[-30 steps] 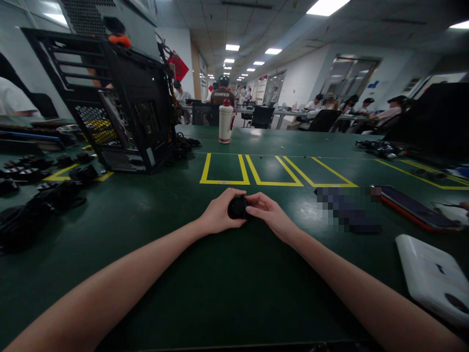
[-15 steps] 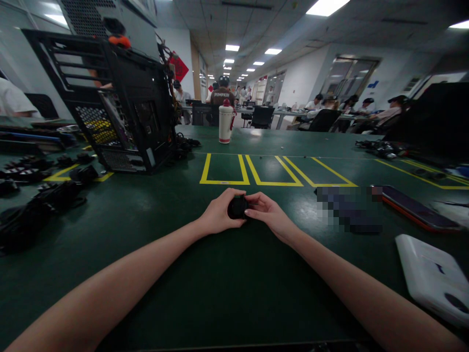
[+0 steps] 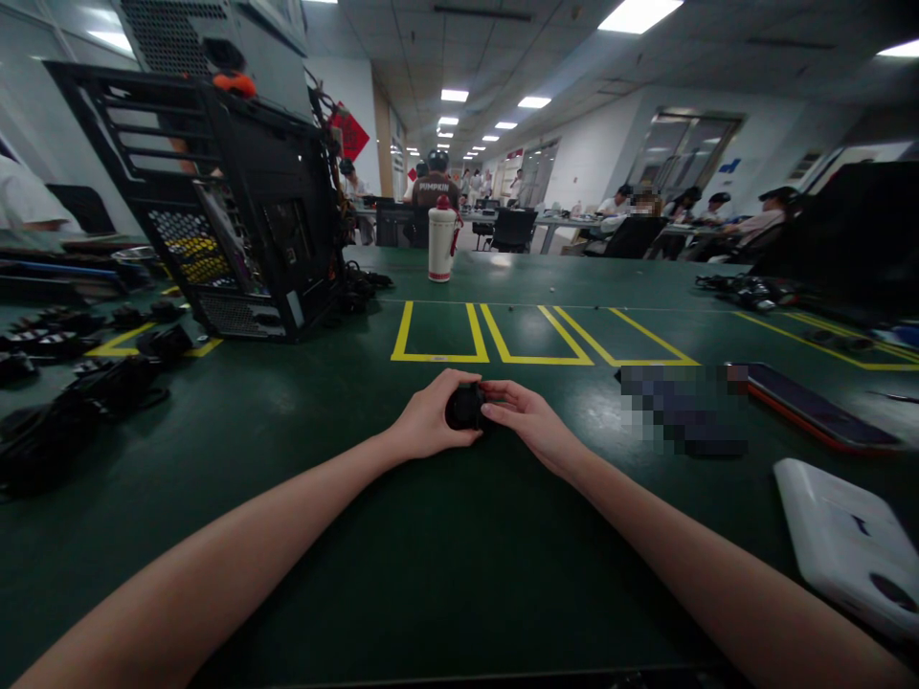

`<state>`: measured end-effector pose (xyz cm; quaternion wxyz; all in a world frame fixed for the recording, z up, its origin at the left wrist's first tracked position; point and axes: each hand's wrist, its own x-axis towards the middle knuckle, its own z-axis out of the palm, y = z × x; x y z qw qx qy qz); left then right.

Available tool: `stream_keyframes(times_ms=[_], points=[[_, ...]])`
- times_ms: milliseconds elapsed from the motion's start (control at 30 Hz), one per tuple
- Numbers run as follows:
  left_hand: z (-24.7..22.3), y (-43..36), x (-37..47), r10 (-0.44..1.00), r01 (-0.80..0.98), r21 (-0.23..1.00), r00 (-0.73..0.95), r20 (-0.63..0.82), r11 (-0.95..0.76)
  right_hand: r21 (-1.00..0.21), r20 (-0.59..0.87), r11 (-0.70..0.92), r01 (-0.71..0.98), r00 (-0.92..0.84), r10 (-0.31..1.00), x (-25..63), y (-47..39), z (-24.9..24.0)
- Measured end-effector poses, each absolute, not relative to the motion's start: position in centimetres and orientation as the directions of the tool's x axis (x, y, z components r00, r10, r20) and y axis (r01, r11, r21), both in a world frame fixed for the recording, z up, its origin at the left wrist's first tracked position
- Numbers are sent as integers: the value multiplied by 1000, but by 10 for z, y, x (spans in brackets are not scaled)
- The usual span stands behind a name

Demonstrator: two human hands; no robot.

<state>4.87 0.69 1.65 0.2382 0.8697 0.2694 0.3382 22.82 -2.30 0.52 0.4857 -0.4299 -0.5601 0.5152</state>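
A small round black object point(image 3: 465, 408) is between my two hands, low over the green table point(image 3: 459, 574), just in front of the yellow tape marks. My left hand point(image 3: 434, 417) wraps round its left side, with the thumb below and the fingers above. On its right side, the fingertips and thumb of my right hand point(image 3: 523, 417) pinch its edge. What exactly the object is cannot be made out.
A black computer case point(image 3: 265, 211) stands at the left, beside dark cables and parts point(image 3: 78, 402). Further back is a white bottle point(image 3: 442, 241). At the right lie a phone point(image 3: 818, 407) and a white device point(image 3: 847, 536). People sit at desks beyond.
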Motion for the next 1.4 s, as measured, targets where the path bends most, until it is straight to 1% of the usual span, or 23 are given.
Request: stream_keyframes(times_ms=[167,400,600,767,1000,1167,1300,1400], points=[[15,7,49,628,313,584,619,472,-748,-994,102,92,-61,-189,977,228,-23,4],[16,7,49,625,307,587,620,474,-749,-986,166,161,-40,-177,970,226,-28,9],[19,5,48,628,311,592,628,459,-743,-989,146,144,-25,-151,978,226,-26,8],[19,5,49,637,310,604,624,454,-734,-998,68,65,-25,-157,985,226,-25,8],[18,5,49,648,322,606,614,451,-727,-989,140,128,-72,-213,967,224,-30,10],[17,6,49,629,319,582,620,469,-748,-986,165,164,-21,-159,973,223,-31,11],[17,6,49,626,316,581,623,469,-750,-987,157,158,-9,-149,976,223,-30,12],[18,5,49,628,311,590,627,462,-745,-993,121,121,-11,-150,981,224,-29,12]])
